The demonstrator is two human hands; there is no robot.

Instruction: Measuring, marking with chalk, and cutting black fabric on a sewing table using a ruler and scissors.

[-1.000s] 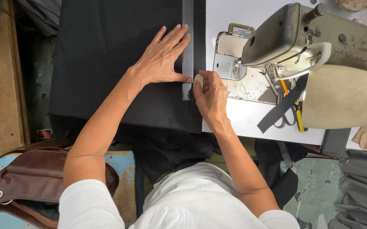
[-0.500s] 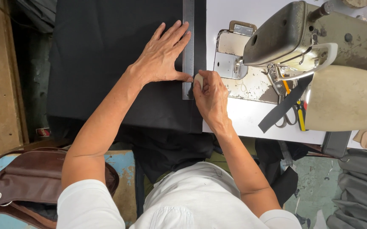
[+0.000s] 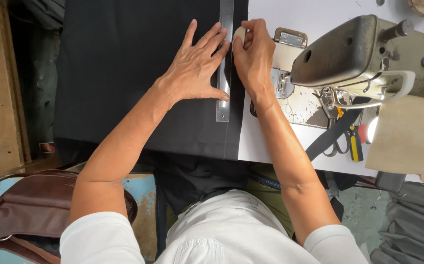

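Note:
A black cloth (image 3: 124, 73) lies flat on the white table (image 3: 319, 14). A metal ruler (image 3: 224, 63) rests along the cloth's right edge. My left hand (image 3: 197, 68) is spread flat on the cloth, its fingertips and thumb pressing the ruler. Just right of the ruler, near its far part, my right hand (image 3: 253, 54) pinches a small pale piece of chalk (image 3: 239, 33) against the cloth.
A grey sewing machine (image 3: 358, 54) stands at the right, with scissors (image 3: 351, 142) and a dark strap beside it. A brown leather bag (image 3: 31, 210) sits at the lower left. Grey cloth is piled at the lower right.
My right hand has slid with the chalk along the ruler, from near its close end to farther up. My left hand still holds the ruler down.

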